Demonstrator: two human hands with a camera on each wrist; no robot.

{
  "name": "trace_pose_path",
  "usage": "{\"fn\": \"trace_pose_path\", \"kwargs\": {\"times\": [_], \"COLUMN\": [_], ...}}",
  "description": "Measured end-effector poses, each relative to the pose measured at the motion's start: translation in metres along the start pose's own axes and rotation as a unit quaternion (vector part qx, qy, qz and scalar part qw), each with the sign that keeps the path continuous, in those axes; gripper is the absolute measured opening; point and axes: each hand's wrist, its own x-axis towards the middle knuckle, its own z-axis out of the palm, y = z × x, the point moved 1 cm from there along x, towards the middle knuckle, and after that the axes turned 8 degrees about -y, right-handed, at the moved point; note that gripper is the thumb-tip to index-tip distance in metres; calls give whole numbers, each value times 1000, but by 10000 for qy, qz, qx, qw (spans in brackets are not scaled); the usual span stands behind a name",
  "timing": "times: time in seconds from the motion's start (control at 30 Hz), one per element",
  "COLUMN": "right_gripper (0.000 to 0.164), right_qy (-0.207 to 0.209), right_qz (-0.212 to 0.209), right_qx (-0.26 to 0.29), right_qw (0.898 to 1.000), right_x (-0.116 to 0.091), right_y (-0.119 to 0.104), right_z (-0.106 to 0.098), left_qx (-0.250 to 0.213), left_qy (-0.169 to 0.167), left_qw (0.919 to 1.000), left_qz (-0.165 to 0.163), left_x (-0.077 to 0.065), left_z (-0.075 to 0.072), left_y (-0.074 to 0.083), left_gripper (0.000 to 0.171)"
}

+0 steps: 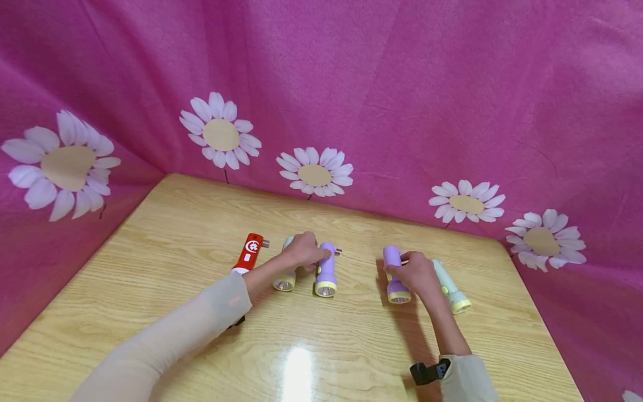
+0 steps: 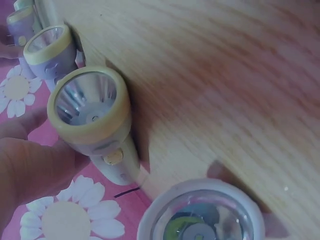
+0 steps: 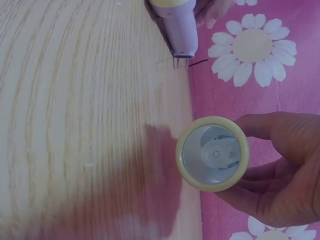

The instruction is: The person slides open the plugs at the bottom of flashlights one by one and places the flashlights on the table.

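Note:
My left hand [image 1: 303,250] reaches between a mint flashlight [image 1: 284,282] and a purple flashlight [image 1: 326,276], its fingers on the purple one's upper body. In the left wrist view the mint flashlight [image 2: 92,107] partly hides these fingers. My right hand [image 1: 419,272] grips another purple flashlight [image 1: 397,287] around its middle, lens end toward me. Seen from the right wrist, its yellow-rimmed lens [image 3: 212,154] faces the camera, with thumb and fingers at its side. Just right of that hand lies a second mint flashlight [image 1: 452,290].
A red flashlight [image 1: 249,251] with a white emblem and metal prongs lies at the left, partly behind my left forearm. The wooden table [image 1: 226,357] meets a pink cloth [image 1: 382,111] with printed daisies at the back and sides.

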Motion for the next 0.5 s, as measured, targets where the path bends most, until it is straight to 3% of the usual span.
{"fn": "trace_pose_path", "kwargs": {"times": [0.5], "right_gripper": [52], "right_qy": [261], "right_qz": [-275], "right_qx": [158], "right_qw": [9992], "right_x": [-4], "right_y": [-9], "right_z": [-2], "left_qx": [-114], "left_qy": [329], "left_qw": [9994], "left_qz": [-57], "left_x": [0], "left_z": [-6], "left_y": [7], "left_gripper": [44]}}
